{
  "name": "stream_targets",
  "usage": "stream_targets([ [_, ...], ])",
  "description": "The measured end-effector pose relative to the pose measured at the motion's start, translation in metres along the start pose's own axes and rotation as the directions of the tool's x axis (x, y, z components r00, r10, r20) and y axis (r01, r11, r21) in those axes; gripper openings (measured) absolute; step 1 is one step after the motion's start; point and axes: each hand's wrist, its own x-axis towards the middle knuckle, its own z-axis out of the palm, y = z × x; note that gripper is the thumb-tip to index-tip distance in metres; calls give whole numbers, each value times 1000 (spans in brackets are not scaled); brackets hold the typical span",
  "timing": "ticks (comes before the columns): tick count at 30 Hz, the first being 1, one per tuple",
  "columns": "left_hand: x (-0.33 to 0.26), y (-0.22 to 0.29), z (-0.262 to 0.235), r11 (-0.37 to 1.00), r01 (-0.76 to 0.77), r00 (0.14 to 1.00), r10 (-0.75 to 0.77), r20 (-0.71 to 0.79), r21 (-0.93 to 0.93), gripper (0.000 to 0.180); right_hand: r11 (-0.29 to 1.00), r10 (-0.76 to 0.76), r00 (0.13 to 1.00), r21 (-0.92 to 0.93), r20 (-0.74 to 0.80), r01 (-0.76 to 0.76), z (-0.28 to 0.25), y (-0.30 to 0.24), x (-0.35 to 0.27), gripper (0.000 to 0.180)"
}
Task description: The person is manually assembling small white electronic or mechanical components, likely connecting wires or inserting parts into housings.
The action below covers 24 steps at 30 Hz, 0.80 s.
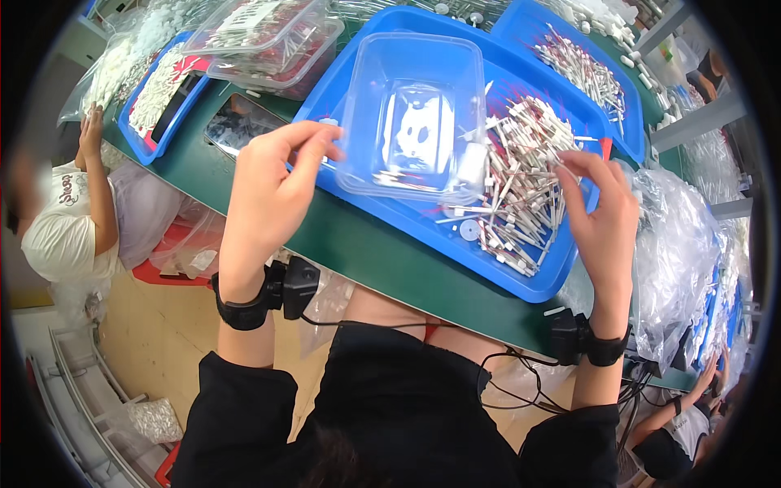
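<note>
A clear plastic box (pixel 358 154) stands inside a large blue tray (pixel 529 285), with a few thin sticks lying at its bottom. To its right in the tray is a loose pile of thin white-and-metallic sticks (pixel 525 179) with white ends and reddish wires. My left hand (pixel 277 179) is at the box's left side, thumb and forefinger pinched together; whatever is between them is too small to make out. Over the pile's right edge, my right hand (pixel 604 207) has its thumb and forefinger curled close to each other. I cannot make out what they hold. A small clear disc (pixel 469 230) lies below the box.
Stacked clear boxes (pixel 277 49) of sticks stand at the back left, near a phone-like dark slab (pixel 240 124). Another blue tray (pixel 586 81) of sticks lies behind. Plastic bags (pixel 675 252) crowd the right. Co-workers sit at the left (pixel 81 195) and lower right (pixel 679 431).
</note>
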Motion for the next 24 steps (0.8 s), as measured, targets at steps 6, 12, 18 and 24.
stream_targets([
  [6, 18, -11, -7, 980, -33, 998, 43, -47, 198, 15, 990, -89, 996, -111, 8, 90, -3, 4, 0, 18],
  [12, 33, -17, 0, 914, -84, 996, 69, 54, 398, 19, 995, -71, 996, -59, 62, 75, -5, 1, -2, 17],
  [18, 20, 16, 11, 921, 76, 994, -40, -101, 382, 21, 996, -82, 978, 40, 190, 76, -14, -17, -8, 22],
  [24, 6, 11, 22, 973, -85, 996, 84, 12, 217, 19, 992, -97, 966, 99, 239, 75, -15, -19, -15, 21],
])
